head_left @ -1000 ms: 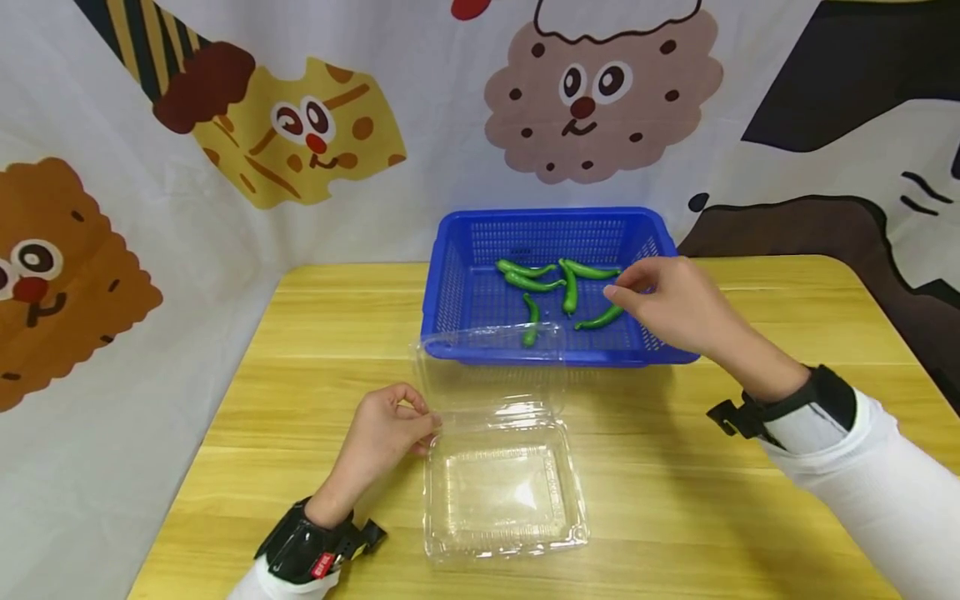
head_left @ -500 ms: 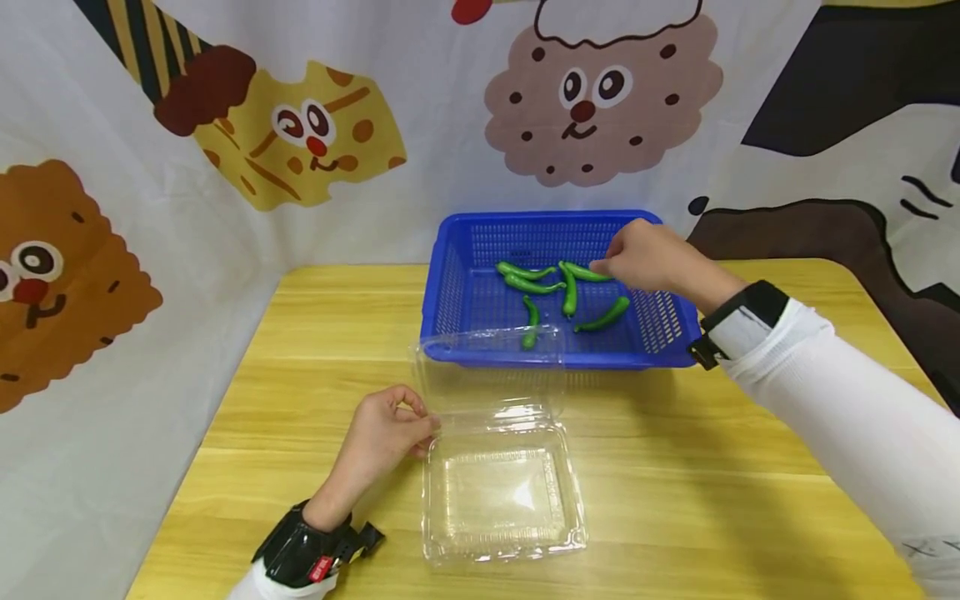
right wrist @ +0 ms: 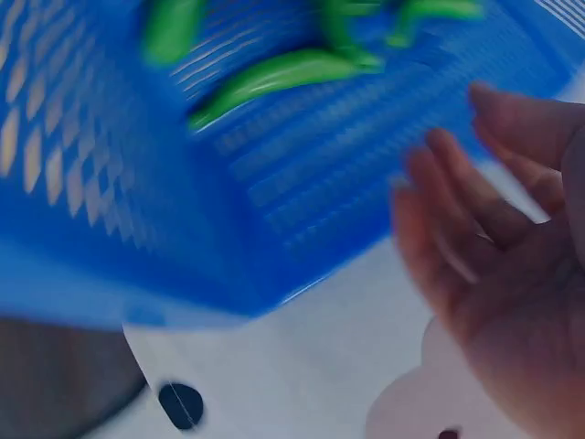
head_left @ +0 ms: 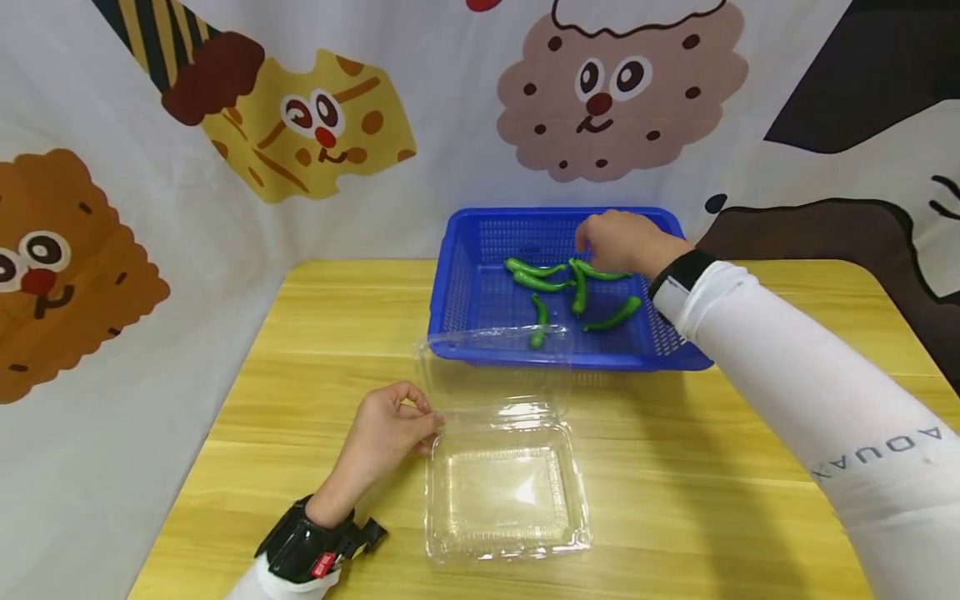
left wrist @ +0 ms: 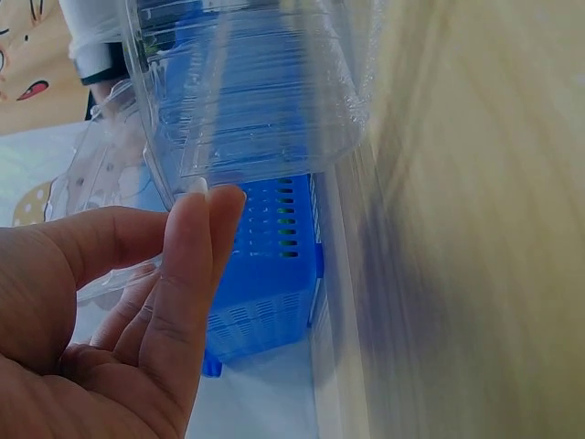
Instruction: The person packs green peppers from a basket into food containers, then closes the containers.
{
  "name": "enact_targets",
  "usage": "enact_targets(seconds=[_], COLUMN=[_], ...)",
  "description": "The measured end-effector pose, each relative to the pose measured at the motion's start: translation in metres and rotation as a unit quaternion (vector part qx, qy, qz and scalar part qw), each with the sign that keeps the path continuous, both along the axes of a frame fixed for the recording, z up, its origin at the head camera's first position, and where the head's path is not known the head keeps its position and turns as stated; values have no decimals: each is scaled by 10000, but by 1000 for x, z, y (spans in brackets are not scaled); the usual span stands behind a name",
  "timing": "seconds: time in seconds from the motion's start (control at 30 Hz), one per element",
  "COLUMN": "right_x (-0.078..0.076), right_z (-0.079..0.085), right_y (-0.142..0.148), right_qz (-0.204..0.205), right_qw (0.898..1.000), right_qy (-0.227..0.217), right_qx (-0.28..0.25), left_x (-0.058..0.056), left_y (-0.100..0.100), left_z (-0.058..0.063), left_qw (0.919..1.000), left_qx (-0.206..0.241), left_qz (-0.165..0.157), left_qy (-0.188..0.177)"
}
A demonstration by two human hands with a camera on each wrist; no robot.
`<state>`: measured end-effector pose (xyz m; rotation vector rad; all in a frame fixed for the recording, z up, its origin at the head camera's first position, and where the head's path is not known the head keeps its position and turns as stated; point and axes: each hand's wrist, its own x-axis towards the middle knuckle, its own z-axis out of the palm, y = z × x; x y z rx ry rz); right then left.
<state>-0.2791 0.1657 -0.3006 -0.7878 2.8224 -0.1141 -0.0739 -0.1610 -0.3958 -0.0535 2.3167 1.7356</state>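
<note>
Six green peppers (head_left: 614, 314) lie in a blue plastic basket (head_left: 555, 213). The right hand (head_left: 621, 240) hangs over them, its grip loosely parted and holding nothing. The left hand's (head_left: 388, 423) grip pinches the edge of an open, clear plastic clamshell (head_left: 507, 496) on the table (head_left: 330, 333).

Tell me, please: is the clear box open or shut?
The box is open: its lid is raised at the far side, leaving the inside uncovered. The left hand pinches its left edge.
</note>
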Motion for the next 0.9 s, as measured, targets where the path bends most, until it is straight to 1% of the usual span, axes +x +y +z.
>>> enact_targets(seconds=[0.13, 0.3, 0.43, 0.6, 0.77, 0.83, 0.9], right_x=[-1, 0, 1, 2, 2, 1, 0], right_z=[-17, -34, -45, -58, -67, -69, -68], right_y=[-2, -7, -13, -17, -17, -16, -15], right_qz=[568, 894, 1053, 1100, 1233, 1287, 1312], right_qw=[9966, 9921, 9900, 9896, 9857, 9844, 9844], right_qy=[247, 369, 407, 442, 689, 792, 822], right_qx=[534, 795, 843, 819, 920, 898, 830], left_x=[-2, -3, -2, -1, 0, 1, 3], left_y=[0, -1, -2, -4, -3, 0, 3], left_z=[-1, 0, 3, 3, 3, 8, 17], left_qw=[10000, 10000, 9999, 10000, 10000, 9999, 9999], left_qx=[-10, -6, -32, -30, 4, -4, -16], left_qz=[24, 58, 72, 65, 89, 110, 121], left_qy=[1, -26, -64, -34, -39, -69, -70])
